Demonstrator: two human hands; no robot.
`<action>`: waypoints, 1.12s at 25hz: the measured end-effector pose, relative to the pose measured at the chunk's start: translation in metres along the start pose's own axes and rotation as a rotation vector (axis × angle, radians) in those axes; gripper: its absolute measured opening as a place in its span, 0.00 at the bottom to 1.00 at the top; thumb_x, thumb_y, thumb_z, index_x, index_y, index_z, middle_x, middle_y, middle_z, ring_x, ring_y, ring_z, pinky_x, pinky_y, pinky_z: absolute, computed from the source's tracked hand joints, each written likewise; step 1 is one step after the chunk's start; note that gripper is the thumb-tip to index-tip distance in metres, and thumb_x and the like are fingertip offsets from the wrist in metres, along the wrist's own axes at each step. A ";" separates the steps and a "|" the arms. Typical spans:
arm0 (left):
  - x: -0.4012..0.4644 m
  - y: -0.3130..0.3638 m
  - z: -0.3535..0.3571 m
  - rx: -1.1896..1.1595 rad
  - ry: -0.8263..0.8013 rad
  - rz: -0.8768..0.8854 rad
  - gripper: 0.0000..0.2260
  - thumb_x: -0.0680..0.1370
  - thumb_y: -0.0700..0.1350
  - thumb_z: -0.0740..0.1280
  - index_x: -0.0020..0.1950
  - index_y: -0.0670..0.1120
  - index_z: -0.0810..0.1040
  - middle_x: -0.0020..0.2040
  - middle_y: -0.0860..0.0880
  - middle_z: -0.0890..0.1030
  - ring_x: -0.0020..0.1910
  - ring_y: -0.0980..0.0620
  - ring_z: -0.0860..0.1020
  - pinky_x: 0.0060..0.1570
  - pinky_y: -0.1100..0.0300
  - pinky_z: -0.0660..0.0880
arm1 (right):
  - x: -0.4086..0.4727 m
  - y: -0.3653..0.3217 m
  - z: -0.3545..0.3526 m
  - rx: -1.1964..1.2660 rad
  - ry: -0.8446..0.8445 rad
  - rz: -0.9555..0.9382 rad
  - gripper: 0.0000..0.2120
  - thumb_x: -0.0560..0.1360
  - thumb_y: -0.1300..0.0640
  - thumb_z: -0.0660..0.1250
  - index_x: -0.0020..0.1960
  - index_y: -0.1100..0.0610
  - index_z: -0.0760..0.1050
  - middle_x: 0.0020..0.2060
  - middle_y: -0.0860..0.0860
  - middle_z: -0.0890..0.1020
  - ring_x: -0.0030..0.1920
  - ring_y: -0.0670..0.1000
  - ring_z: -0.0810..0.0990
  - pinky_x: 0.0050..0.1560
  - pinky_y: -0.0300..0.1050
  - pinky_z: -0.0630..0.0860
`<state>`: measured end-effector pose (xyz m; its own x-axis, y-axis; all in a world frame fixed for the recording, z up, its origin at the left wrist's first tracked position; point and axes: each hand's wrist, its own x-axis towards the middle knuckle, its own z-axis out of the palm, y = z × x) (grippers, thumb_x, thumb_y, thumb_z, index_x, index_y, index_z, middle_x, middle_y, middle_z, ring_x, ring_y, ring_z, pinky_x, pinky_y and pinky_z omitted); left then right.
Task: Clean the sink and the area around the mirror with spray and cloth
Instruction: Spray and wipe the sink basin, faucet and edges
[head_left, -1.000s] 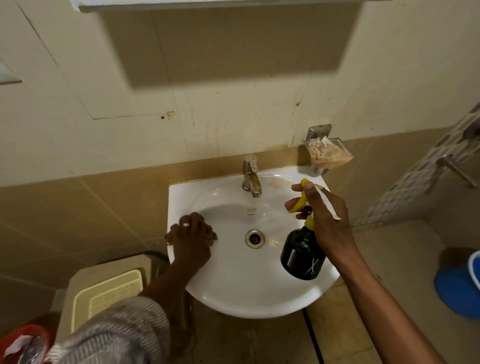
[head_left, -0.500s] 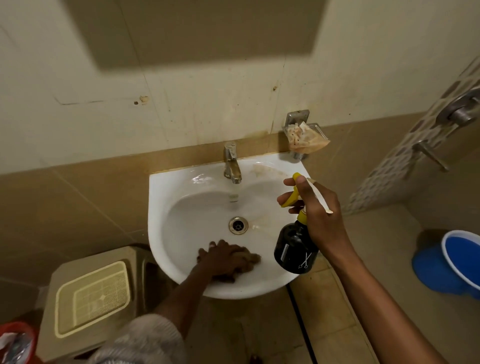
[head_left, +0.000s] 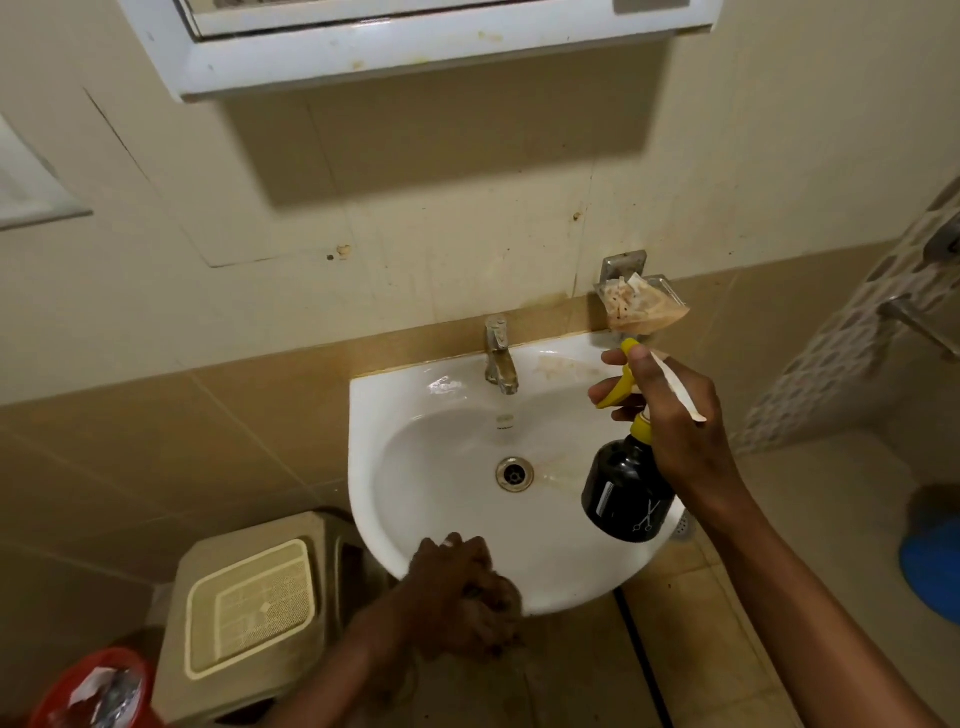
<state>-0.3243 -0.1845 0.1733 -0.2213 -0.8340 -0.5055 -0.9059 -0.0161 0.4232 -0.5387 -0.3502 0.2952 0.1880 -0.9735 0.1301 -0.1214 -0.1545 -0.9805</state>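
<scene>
A white wall-hung sink (head_left: 395, 415) with a metal tap (head_left: 500, 358) and round drain (head_left: 514, 473) fills the middle of the head view. My left hand (head_left: 457, 587) presses a brown cloth (head_left: 501, 597) against the sink's front rim. My right hand (head_left: 675, 415) holds a black spray bottle (head_left: 626, 493) with a yellow trigger over the right side of the basin, nozzle aimed left. The white frame of the mirror cabinet (head_left: 415, 52) hangs on the wall above. Brown stains mark the basin near the drain and the right ledge.
A metal soap holder (head_left: 641, 299) with a crumpled wrapper is fixed right of the tap. A beige stool (head_left: 249, 613) stands left of the sink, a red bin (head_left: 93, 691) beside it. A blue bucket (head_left: 930, 571) sits on the floor at right.
My left hand with the cloth has slid from the sink's left rim, across the basin's front, down onto the front edge. The view has tilted up, bringing the mirror cabinet in.
</scene>
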 end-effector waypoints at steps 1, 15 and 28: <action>-0.010 -0.008 -0.004 -0.021 0.039 -0.025 0.17 0.65 0.56 0.73 0.52 0.55 0.80 0.57 0.53 0.72 0.55 0.49 0.69 0.57 0.55 0.65 | 0.001 0.000 -0.003 -0.001 0.001 0.003 0.18 0.82 0.42 0.58 0.52 0.49 0.84 0.41 0.49 0.90 0.45 0.51 0.88 0.47 0.48 0.82; -0.017 -0.036 -0.011 -0.673 0.789 -0.352 0.15 0.61 0.60 0.76 0.45 0.58 0.85 0.51 0.49 0.82 0.51 0.46 0.80 0.50 0.47 0.80 | 0.006 0.000 -0.004 -0.002 -0.012 0.008 0.21 0.82 0.44 0.58 0.53 0.55 0.84 0.40 0.49 0.89 0.46 0.51 0.88 0.46 0.44 0.83; 0.090 0.186 0.082 -0.556 0.443 -0.541 0.23 0.67 0.58 0.68 0.62 0.63 0.72 0.68 0.48 0.62 0.68 0.42 0.65 0.65 0.48 0.67 | 0.008 0.007 -0.041 -0.017 0.099 0.044 0.16 0.83 0.42 0.59 0.51 0.48 0.84 0.38 0.51 0.89 0.46 0.54 0.88 0.47 0.50 0.83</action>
<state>-0.5421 -0.2167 0.1446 0.4500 -0.7695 -0.4532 -0.5144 -0.6381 0.5729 -0.5784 -0.3661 0.2950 0.0853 -0.9911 0.1022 -0.1438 -0.1137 -0.9831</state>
